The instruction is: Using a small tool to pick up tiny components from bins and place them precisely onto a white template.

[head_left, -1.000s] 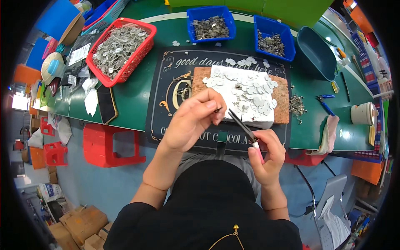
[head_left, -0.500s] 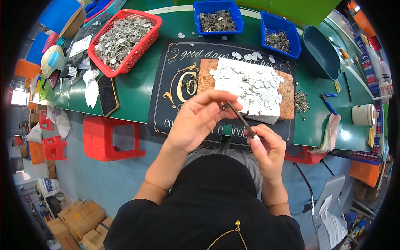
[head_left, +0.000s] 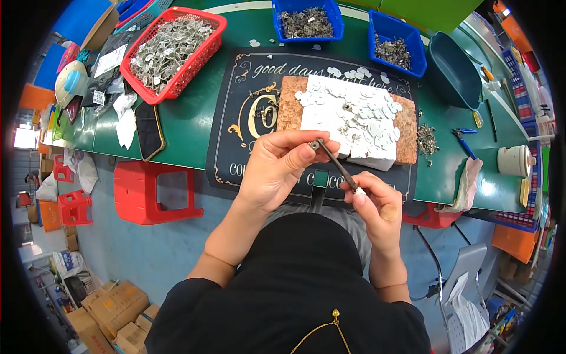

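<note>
My left hand (head_left: 274,174) pinches one end of a slim dark metal rod-like tool (head_left: 337,165), whose tip by my thumb looks round and hollow. The tool slants down to my right hand (head_left: 380,206), which is closed on its other end. A small white piece (head_left: 359,192) shows at those right fingertips. Both hands are raised in front of my body, over the near edge of the table. Just beyond them, many flat white pieces (head_left: 374,127) lie heaped on a white block (head_left: 315,115), which rests on a brown speckled board (head_left: 290,100).
A red basket (head_left: 197,65) of small flat parts stands far left, near a phone (head_left: 150,131). Two blue bins (head_left: 309,39) (head_left: 420,56) hold metal bits at the back. On the right are loose metal bits (head_left: 426,141), blue-handled pliers (head_left: 466,144) and a white canister (head_left: 514,161).
The tool and my hands have shifted only slightly. My right fingers have moved a little up and left on the tool's end. The whole view has tilted slightly.
</note>
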A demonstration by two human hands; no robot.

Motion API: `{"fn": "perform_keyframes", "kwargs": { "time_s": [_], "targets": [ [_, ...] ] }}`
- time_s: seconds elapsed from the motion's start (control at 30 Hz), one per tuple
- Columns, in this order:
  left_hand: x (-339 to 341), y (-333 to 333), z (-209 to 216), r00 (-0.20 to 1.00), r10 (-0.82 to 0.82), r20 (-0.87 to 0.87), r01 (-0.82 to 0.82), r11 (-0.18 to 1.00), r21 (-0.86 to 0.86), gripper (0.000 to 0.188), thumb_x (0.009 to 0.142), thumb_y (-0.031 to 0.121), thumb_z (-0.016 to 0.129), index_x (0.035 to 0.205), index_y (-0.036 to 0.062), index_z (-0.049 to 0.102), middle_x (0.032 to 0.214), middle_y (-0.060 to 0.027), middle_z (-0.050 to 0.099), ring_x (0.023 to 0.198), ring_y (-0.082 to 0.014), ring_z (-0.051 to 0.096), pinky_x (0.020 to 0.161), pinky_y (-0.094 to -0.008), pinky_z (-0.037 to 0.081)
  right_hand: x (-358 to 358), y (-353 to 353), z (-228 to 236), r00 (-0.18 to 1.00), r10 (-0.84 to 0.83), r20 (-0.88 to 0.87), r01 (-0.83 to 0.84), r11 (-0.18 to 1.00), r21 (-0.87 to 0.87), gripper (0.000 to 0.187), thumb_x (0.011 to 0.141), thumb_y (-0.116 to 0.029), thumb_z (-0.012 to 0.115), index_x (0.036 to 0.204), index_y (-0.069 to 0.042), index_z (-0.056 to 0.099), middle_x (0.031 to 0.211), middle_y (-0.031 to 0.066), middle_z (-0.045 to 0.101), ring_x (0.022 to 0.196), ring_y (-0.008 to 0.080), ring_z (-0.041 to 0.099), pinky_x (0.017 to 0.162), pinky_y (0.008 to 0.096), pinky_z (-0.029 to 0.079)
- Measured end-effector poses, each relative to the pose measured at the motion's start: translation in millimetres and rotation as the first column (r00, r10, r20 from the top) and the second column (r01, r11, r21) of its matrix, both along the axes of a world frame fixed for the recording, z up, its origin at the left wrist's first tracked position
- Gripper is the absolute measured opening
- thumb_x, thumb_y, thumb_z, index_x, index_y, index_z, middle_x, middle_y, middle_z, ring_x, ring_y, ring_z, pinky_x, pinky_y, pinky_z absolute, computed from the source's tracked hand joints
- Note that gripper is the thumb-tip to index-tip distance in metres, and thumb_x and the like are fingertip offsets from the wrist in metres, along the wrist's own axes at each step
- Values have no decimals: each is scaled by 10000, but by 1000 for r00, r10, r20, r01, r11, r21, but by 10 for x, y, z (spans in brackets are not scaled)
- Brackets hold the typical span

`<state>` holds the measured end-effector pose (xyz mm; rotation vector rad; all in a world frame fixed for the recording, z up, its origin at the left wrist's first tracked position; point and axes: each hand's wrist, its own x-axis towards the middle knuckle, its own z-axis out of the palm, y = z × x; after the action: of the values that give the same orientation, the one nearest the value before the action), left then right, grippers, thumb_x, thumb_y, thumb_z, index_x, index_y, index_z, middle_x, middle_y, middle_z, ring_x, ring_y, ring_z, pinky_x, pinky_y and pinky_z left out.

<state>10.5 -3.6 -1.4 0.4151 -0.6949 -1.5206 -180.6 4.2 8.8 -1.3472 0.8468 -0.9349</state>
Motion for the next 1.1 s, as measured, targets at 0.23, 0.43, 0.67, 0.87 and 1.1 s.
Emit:
{"fn": "perform_keyframes", "kwargs": {
  "time_s": [0.23, 0.43, 0.67, 0.87, 1.1],
  "targets": [
    [14, 5, 20, 1000, -1, 24, 0, 999, 44, 276, 833, 102, 616, 1075, -29, 588, 983, -168, 636, 941, -250, 614, 859, -366, 489, 21, -11, 28, 1000, -11, 14, 11, 1000, 9, 178, 813, -56, 552, 928, 74, 595, 813, 75, 570, 686, 81, 498, 599, 187, 379],
    [23, 19, 12, 1000, 5, 29, -7, 997, 72, 271, 829, 102, 622, 1063, -32, 593, 968, -164, 640, 941, -246, 615, 855, -363, 492, 27, -7, -2, 1000, 0, 1, 0, 1000, -4, 200, 819, -73, 538, 930, 84, 593, 825, 92, 586, 683, 91, 507, 582, 183, 375],
    [59, -13, -82, 999, -43, -32, 45, 998, 53, 252, 817, 101, 635, 1044, -7, 609, 962, -151, 645, 925, -235, 617, 842, -367, 494, 57, 13, 60, 982, -23, -187, -16, 978, -206, 188, 828, -54, 515, 940, 79, 587, 765, 90, 569, 636, 103, 488, 546, 217, 367],
    [39, -21, -99, 995, -41, -96, 43, 999, 26, 202, 819, 68, 628, 1018, 31, 628, 937, -117, 651, 901, -222, 618, 815, -358, 499, 168, 61, 35, 905, -255, -342, 30, 838, -545, 195, 775, 6, 542, 957, 67, 575, 747, 124, 536, 593, 197, 504, 539, 279, 396],
    [-53, 78, -101, 988, 156, -5, -153, 974, 166, 174, 838, 37, 597, 1003, -7, 630, 923, -130, 651, 873, -214, 630, 806, -349, 506, 265, 20, -204, 818, -459, -347, -1, 602, -798, 245, 742, 11, 583, 981, 57, 556, 807, 162, 552, 643, 300, 543, 581, 354, 449]
  ]
}}
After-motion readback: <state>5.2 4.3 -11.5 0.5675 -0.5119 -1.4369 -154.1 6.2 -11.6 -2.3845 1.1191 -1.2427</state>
